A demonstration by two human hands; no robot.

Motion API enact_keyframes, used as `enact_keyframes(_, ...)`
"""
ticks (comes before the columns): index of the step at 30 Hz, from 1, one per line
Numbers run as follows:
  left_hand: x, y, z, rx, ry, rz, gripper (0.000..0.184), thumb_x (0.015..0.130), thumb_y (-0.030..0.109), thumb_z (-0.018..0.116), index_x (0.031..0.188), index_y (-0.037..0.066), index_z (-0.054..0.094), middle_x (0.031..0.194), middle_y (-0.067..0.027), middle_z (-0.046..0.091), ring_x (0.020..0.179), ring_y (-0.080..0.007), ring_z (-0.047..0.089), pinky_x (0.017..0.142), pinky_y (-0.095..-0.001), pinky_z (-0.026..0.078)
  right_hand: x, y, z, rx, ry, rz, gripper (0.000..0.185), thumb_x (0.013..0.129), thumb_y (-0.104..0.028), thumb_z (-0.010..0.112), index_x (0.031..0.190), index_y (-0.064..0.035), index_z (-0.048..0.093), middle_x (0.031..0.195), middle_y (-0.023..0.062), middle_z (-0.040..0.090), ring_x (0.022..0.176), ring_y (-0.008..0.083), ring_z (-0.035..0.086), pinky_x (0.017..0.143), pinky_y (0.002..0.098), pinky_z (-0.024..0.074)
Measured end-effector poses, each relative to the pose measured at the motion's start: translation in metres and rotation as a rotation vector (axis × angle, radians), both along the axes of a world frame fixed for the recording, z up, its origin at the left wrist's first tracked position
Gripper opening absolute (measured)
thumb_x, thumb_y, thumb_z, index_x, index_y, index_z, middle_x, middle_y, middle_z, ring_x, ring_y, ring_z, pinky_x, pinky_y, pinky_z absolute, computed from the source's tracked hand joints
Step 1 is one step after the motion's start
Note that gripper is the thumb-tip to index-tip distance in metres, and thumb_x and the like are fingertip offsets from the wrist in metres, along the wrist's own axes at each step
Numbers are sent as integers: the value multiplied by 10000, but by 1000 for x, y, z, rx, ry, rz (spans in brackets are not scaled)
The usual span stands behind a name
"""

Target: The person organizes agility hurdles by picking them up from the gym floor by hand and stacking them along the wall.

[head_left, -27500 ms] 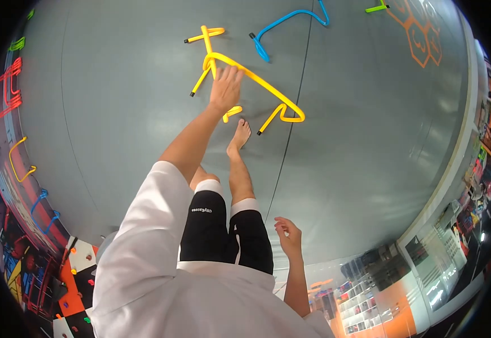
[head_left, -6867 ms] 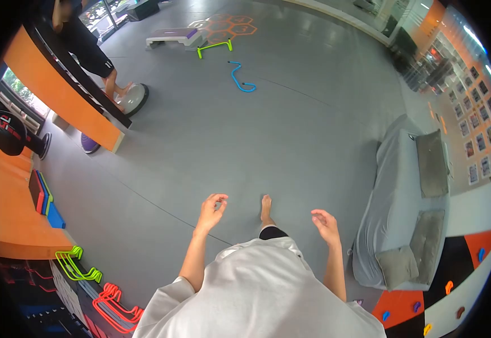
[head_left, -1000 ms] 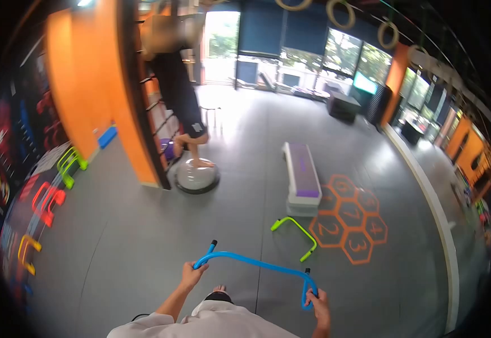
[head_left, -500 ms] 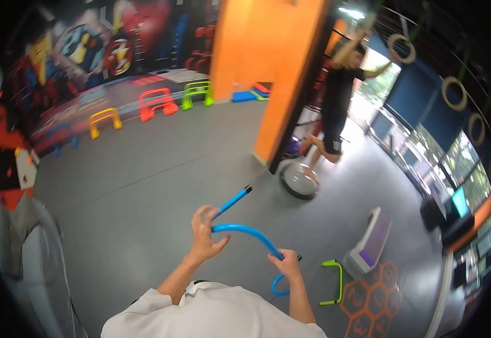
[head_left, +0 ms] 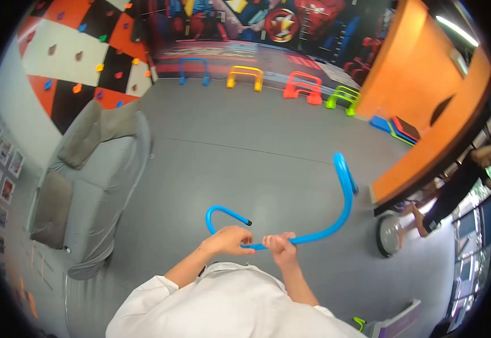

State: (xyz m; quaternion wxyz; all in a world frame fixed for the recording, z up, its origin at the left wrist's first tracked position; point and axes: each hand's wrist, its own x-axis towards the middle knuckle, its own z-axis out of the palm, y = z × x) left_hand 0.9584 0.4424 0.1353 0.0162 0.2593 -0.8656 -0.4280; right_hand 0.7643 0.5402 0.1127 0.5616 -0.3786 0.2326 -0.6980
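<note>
A blue tubular agility hurdle with bent ends is held level in front of my white shirt. My right hand is closed in a fist around its middle bar. Just to the left, my left hand curls over the same bar, fingers partly hidden. One bent end, tipped with a black cap, sticks up beyond my left hand. The other end curves upward and away on the right.
Blue, yellow, red and green hurdles line the mural wall. A grey sofa stands left, beside a climbing wall. On the right are an orange pillar, a person and a balance dome.
My view has swung left, bringing the sofa and climbing wall into sight. My hands have come close together, and the hurdle has turned, its bar now lying nearly level.
</note>
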Motion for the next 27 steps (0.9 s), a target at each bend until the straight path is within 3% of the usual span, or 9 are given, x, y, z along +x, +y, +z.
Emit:
enact_keyframes(4, 66, -38, 6, -200, 143, 131, 262, 784, 202, 773, 983, 57, 683, 978, -101, 682, 961, -285, 656, 830, -396, 525, 26, -102, 20, 396, 258, -2, 440, 864, -186, 654, 539, -57, 386, 476, 23, 331, 432, 156, 281, 471, 393, 305)
enact_keyframes(7, 86, -64, 37, -386, 497, 387, 265, 775, 184, 773, 989, 62, 675, 993, -89, 675, 1021, -278, 642, 901, -406, 500, 48, -176, 43, 229, 1101, -381, 330, 792, -225, 728, 578, -55, 544, 469, 59, 467, 419, 201, 466, 452, 403, 371)
enact_keyframes(10, 92, -102, 83, -923, 456, 738, 234, 766, 172, 765, 959, 70, 680, 997, -90, 668, 1039, -296, 644, 952, -409, 475, 65, -236, 30, 96, 1611, -407, 165, 725, -237, 748, 671, -97, 680, 545, 110, 606, 506, 288, 620, 502, 416, 465)
enact_keyframes(13, 88, -162, 58, -986, 142, 854, 187, 752, 150, 751, 920, 92, 691, 947, -73, 682, 981, -269, 652, 911, -418, 471, 89, -289, 11, -55, 1858, -291, 119, 666, -247, 759, 693, -141, 712, 606, 108, 653, 556, 320, 654, 511, 429, 490)
enact_keyframes(16, 102, -210, -5, -689, -65, 882, 168, 734, 155, 745, 886, 105, 691, 870, -56, 703, 855, -251, 670, 791, -416, 495, 112, -346, 3, -186, 1770, -128, 129, 652, -246, 757, 691, -134, 704, 608, 88, 657, 562, 313, 653, 542, 430, 501)
enact_keyframes(19, 119, -258, -19, -527, -108, 1142, 130, 703, 172, 750, 793, 101, 690, 743, -69, 693, 687, -294, 661, 615, -428, 482, 115, -417, 6, -330, 1586, -96, 137, 642, -239, 752, 694, -126, 695, 656, 91, 676, 619, 304, 664, 575, 427, 496)
enact_keyframes(22, 152, -320, -22, -548, -111, 1289, 149, 689, 203, 759, 707, 81, 676, 651, -104, 657, 589, -350, 632, 539, -440, 469, 110, -497, 16, -348, 1667, -282, 144, 637, -222, 751, 689, -106, 685, 707, 90, 691, 677, 288, 670, 590, 418, 485)
enact_keyframes(25, 190, -371, -28, -498, -174, 1406, 165, 681, 195, 772, 673, 67, 668, 624, -108, 641, 578, -341, 633, 564, -428, 483, 97, -568, -3, -247, 1611, -445, 152, 657, -215, 758, 677, -89, 677, 736, 103, 689, 701, 297, 665, 589, 422, 483)
enact_keyframes(27, 211, -398, -37, -430, -102, 1471, 160, 677, 184, 785, 704, 65, 683, 628, -116, 641, 585, -332, 640, 574, -421, 489, 90, -597, -14, -6, 1502, -339, 155, 671, -213, 763, 683, -81, 684, 715, 108, 680, 682, 317, 658, 598, 430, 489)
